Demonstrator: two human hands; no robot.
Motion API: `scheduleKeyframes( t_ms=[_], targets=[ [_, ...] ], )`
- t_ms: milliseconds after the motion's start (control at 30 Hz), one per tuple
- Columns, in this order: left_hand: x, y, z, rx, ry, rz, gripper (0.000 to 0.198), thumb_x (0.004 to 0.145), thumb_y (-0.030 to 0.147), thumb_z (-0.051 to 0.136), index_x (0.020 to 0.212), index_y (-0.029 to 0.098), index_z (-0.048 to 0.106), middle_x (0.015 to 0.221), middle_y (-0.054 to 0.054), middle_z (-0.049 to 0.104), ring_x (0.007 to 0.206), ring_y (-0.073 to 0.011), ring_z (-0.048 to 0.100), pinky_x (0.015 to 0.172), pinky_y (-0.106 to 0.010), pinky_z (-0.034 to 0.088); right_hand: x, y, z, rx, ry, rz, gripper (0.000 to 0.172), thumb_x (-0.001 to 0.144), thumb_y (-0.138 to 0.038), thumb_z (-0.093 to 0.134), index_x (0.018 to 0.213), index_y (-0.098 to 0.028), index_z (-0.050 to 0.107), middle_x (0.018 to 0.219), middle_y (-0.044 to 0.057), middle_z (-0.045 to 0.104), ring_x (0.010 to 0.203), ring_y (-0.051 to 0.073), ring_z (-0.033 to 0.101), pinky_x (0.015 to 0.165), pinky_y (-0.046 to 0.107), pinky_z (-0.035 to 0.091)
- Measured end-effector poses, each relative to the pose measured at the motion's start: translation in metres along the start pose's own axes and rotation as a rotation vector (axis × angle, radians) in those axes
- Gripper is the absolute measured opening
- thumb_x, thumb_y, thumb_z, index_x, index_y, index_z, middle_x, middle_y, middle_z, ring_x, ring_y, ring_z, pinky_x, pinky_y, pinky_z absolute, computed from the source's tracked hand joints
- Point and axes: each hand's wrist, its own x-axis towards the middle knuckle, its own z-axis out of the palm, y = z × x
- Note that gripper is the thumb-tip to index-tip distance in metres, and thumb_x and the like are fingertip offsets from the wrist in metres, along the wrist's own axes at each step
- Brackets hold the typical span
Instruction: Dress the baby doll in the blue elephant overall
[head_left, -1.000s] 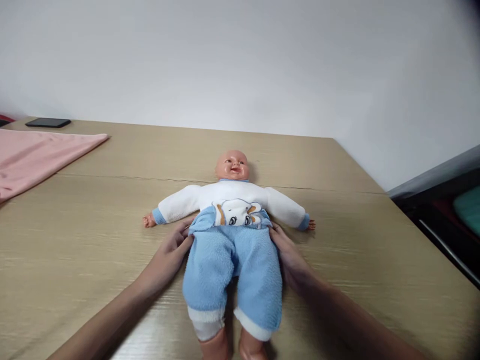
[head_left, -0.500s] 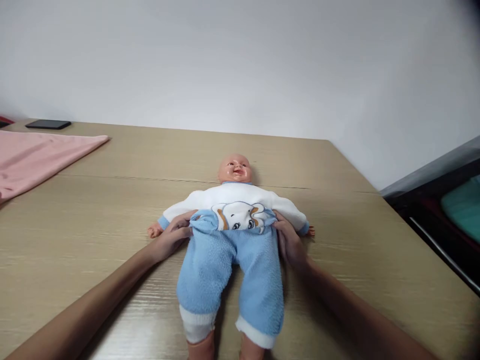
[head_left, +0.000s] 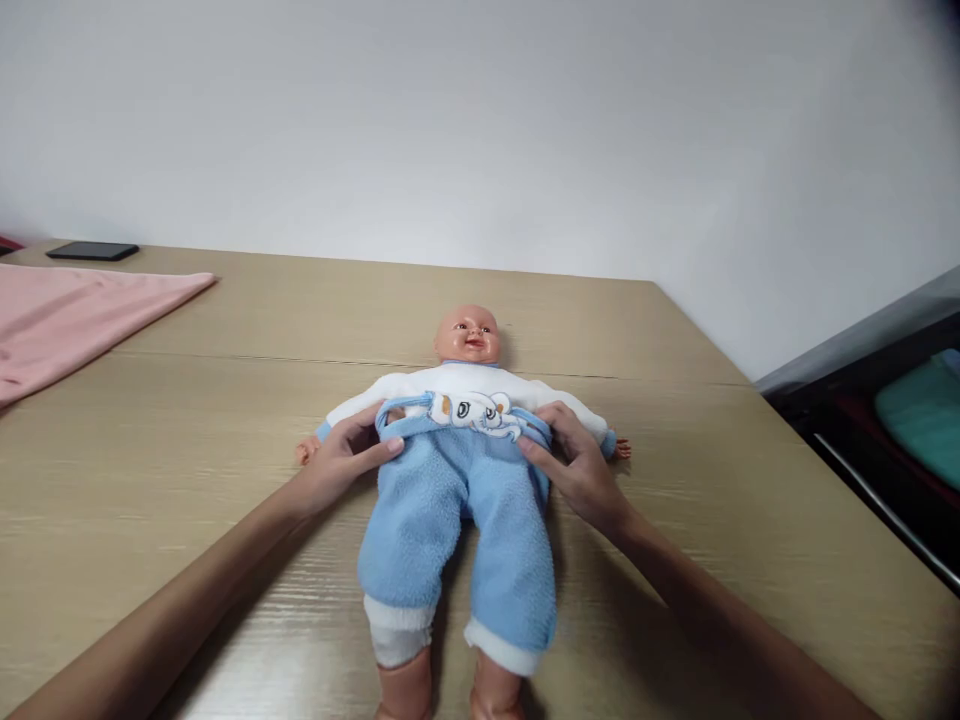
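Observation:
A baby doll (head_left: 469, 337) lies on its back, head away from me, arms spread to both sides. It wears a white long-sleeved top (head_left: 409, 383) with blue cuffs and fleecy blue trousers (head_left: 416, 500) with white leg cuffs. The bib part (head_left: 476, 411), printed with a cartoon face, is folded at the waist. At the waist's left edge, my left hand (head_left: 351, 450) is closed on the trousers, thumb on top and other fingers partly hidden. Opposite it, my right hand (head_left: 577, 460) pinches the right side of the waist the same way. The doll's bare lower legs (head_left: 405, 685) stick out below the cuffs.
The doll lies on a wooden table (head_left: 225, 460) with a seam across it. At the left is a pink cloth (head_left: 90, 315), with a dark phone (head_left: 94, 250) behind it. A white wall stands behind. Beyond the right edge is a dark frame with teal fabric (head_left: 922, 415).
Both hands have moved slightly up toward the doll's chest, drawing the waist upward. My thumbs now lie over the waist edge. The bib has bunched, and more of the lower legs shows.

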Motion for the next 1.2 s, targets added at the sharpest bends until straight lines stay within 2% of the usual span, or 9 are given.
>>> scheduleKeyframes(
  t_ms=[133,267,367,533,633,767,900,1033,1200],
  targets=[
    [0.011,0.015,0.008,0.105,0.055,0.066,0.041,0.101,0.059,0.076,0.125,0.026,0.076,0.136,-0.009,0.066,0.134,-0.0296,0.058,0.112,-0.036,0.046,0.017,-0.003,0.007,0.062,0.020,0.059,0.032,0.101,-0.060,0.071,0.101,-0.029,0.063,0.097,0.001,0.063,0.093,0.023,0.061,0.086,0.034,0.051],
    [0.025,0.011,0.015,0.098,0.107,-0.108,0.048,0.106,0.068,0.062,0.118,0.023,0.067,0.113,-0.004,0.070,0.113,-0.0255,0.063,0.101,-0.034,0.048,0.037,0.009,0.008,0.059,-0.019,0.185,0.042,0.093,-0.068,0.074,0.093,-0.027,0.062,0.089,0.000,0.067,0.084,0.022,0.061,0.078,0.033,0.052],
    [0.032,0.007,0.017,0.157,0.153,-0.115,0.053,0.103,0.074,0.060,0.104,0.022,0.066,0.097,0.000,0.065,0.096,-0.0226,0.059,0.089,-0.032,0.047,0.044,0.014,0.000,0.021,-0.103,0.220,0.045,0.086,-0.068,0.081,0.087,-0.024,0.070,0.092,0.004,0.073,0.089,0.025,0.065,0.080,0.035,0.054],
    [0.034,0.008,0.011,0.204,0.082,-0.122,0.054,0.100,0.075,0.065,0.090,0.022,0.064,0.081,0.004,0.054,0.076,-0.0184,0.049,0.071,-0.030,0.041,0.037,0.017,-0.016,-0.047,-0.190,0.247,0.044,0.088,-0.068,0.081,0.094,-0.024,0.082,0.097,0.005,0.080,0.094,0.030,0.070,0.089,0.041,0.057],
    [0.028,0.005,0.002,0.261,0.028,-0.055,0.049,0.104,0.069,0.063,0.093,0.022,0.069,0.094,-0.001,0.063,0.092,-0.0227,0.058,0.085,-0.032,0.046,0.028,0.020,-0.023,-0.063,-0.191,0.239,0.043,0.089,-0.066,0.080,0.103,-0.025,0.082,0.106,0.006,0.081,0.105,0.033,0.071,0.100,0.045,0.057],
    [0.016,-0.005,-0.008,0.262,-0.088,-0.007,0.037,0.105,0.058,0.068,0.127,0.027,0.072,0.132,-0.006,0.068,0.132,-0.0293,0.057,0.118,-0.035,0.039,0.018,0.024,-0.036,-0.096,-0.244,0.238,0.039,0.088,-0.064,0.080,0.100,-0.026,0.078,0.099,0.005,0.075,0.101,0.032,0.068,0.094,0.045,0.057],
    [0.008,-0.014,-0.010,0.264,-0.068,-0.083,0.035,0.107,0.057,0.068,0.128,0.030,0.071,0.125,-0.003,0.070,0.125,-0.0266,0.059,0.112,-0.032,0.042,0.008,0.031,-0.040,-0.110,-0.229,0.268,0.040,0.090,-0.064,0.078,0.098,-0.026,0.078,0.101,0.005,0.073,0.099,0.030,0.068,0.093,0.044,0.057],
    [0.006,-0.015,0.002,-0.004,0.025,-0.167,0.033,0.108,0.058,0.066,0.109,0.025,0.073,0.104,-0.002,0.071,0.103,-0.0227,0.063,0.095,-0.031,0.049,0.001,0.044,-0.020,0.164,-0.103,0.398,0.047,0.088,-0.070,0.081,0.114,-0.030,0.080,0.123,0.007,0.080,0.126,0.036,0.069,0.116,0.053,0.053],
    [0.011,-0.015,0.017,-0.403,0.109,-0.307,0.048,0.094,0.060,0.082,0.126,0.026,0.074,0.116,-0.008,0.079,0.108,-0.0294,0.072,0.093,-0.038,0.056,0.002,0.048,0.007,0.554,0.037,0.482,0.061,0.079,-0.071,0.089,0.127,-0.035,0.077,0.137,0.006,0.080,0.140,0.035,0.067,0.127,0.055,0.048]
  ],
)
